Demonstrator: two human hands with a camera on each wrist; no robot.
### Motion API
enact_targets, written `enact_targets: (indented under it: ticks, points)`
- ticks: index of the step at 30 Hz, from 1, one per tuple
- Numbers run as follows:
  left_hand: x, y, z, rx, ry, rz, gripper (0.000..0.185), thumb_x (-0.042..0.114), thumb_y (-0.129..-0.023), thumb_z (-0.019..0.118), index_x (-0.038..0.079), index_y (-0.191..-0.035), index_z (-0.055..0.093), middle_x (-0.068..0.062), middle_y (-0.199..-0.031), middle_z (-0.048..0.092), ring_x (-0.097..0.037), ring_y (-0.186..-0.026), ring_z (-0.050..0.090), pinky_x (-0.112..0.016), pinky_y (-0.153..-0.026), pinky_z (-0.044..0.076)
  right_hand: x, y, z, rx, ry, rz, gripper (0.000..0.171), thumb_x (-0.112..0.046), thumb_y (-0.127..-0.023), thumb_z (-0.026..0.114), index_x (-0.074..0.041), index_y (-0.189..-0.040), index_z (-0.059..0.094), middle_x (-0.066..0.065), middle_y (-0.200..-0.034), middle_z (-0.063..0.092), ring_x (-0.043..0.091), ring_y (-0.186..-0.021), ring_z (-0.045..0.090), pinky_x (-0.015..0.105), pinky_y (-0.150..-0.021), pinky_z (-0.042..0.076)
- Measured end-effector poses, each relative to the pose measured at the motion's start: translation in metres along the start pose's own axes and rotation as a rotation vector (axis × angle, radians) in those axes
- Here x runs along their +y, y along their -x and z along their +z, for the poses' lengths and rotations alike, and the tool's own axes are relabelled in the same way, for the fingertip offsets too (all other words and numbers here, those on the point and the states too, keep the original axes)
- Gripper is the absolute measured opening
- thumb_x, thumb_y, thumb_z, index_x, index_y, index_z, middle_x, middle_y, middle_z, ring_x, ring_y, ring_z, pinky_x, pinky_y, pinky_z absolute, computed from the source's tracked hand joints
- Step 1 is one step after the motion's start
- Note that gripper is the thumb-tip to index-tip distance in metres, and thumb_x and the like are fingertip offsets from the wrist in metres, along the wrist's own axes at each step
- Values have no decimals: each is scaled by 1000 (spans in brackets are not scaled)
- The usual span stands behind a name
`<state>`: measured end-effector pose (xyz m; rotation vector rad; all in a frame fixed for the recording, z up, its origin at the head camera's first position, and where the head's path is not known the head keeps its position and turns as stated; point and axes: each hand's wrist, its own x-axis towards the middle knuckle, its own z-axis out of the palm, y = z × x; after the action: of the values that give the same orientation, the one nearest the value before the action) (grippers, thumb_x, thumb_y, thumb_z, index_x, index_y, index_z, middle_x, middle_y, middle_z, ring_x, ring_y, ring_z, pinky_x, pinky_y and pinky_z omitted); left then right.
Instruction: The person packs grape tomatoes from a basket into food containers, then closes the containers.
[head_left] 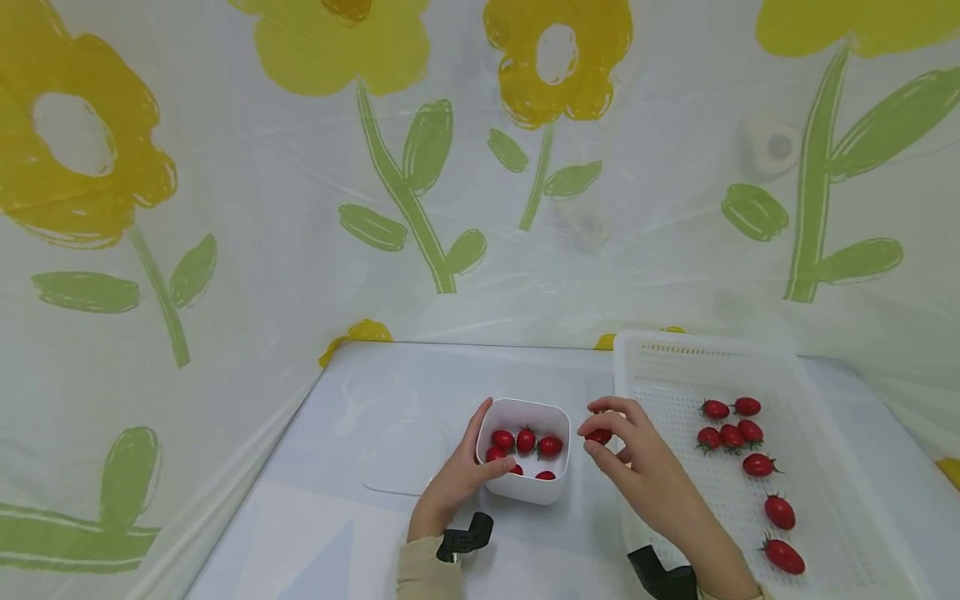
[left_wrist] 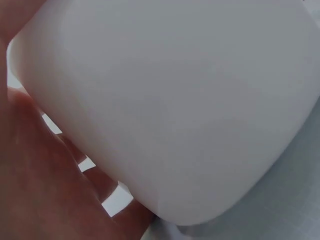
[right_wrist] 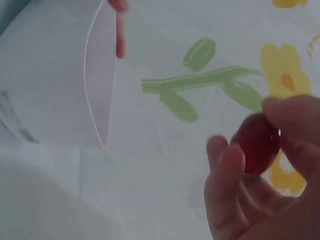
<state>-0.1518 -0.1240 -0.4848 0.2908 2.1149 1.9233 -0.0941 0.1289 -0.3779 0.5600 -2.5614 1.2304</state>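
A small white square box [head_left: 528,490] stands near the middle of the table, with several red cherry tomatoes [head_left: 550,447] inside. My left hand [head_left: 453,487] grips the box from the left, its thumb over the front rim. Only the box's smooth outer surface [left_wrist: 175,100] and part of that hand fill the left wrist view. Just right of the box, my right hand [head_left: 648,471] pinches one cherry tomato [right_wrist: 257,145] between thumb and fingers, apart from the box. More cherry tomatoes [head_left: 780,512], most with green stems, lie scattered in a white perforated basket [head_left: 693,517] at the right.
A clear lid [head_left: 401,458] lies flat on the table left of the box. The basket's tall left wall [head_left: 622,375] rises close behind the right hand. A white curtain [head_left: 285,225] printed with yellow flowers hangs at the back and left of the table [head_left: 300,517].
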Motion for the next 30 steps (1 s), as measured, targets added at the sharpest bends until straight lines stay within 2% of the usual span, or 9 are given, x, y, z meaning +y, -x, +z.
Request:
enact_targets:
  ticks: [5,9,12,17,21,26,30]
  points:
    - [0,1,1,11,-22,2,81,31,-79,67,45,-138,14,6,-138,27,-21,-128,21,-57,-98,23,-2,2,11,100,-24,63,12,-17,-87,58,-23,-98,58,0,-122,41,8,-94,46,24,-63,45]
    - [20,11,2,3,-45,-12,84,33,-78,67,39,-141,12,1,-140,26,-24,-128,20,-56,-97,24,-6,2,17,127,-68,92,21,-17,-87,58,-24,-106,58,-6,-119,43,6,-95,45,24,-64,47]
    - [26,13,2,-18,-26,-18,86,32,-77,68,36,-141,11,-2,-141,24,-27,-129,18,-55,-98,23,-7,1,24,135,-88,121,28,-19,-86,60,-25,-114,56,-8,-117,46,7,-95,46,25,-66,47]
    - [5,2,2,-8,-31,-12,84,34,-77,68,43,-139,12,4,-140,25,-24,-129,19,-57,-96,26,-9,3,35,148,-119,171,33,-18,-85,61,-22,-116,55,-4,-119,47,13,-97,48,25,-67,47]
    - [-1,0,3,4,-57,-10,84,35,-77,67,44,-139,11,7,-139,25,-24,-128,20,-58,-94,28,-10,4,43,172,-154,187,32,-11,-83,62,-20,-113,57,-2,-121,43,13,-97,47,24,-66,47]
    - [3,2,3,-9,-69,32,87,32,-76,68,41,-140,9,4,-139,26,-26,-126,24,-53,-92,35,-11,4,53,179,-166,191,32,-11,-83,62,-23,-113,57,-7,-119,42,11,-95,48,24,-66,47]
    - [14,8,2,-34,-25,43,91,25,-75,70,37,-141,8,-2,-139,25,-30,-125,24,-47,-91,39,-14,3,61,149,-178,201,33,-13,-83,63,-23,-114,56,-9,-118,43,10,-93,50,23,-65,47]
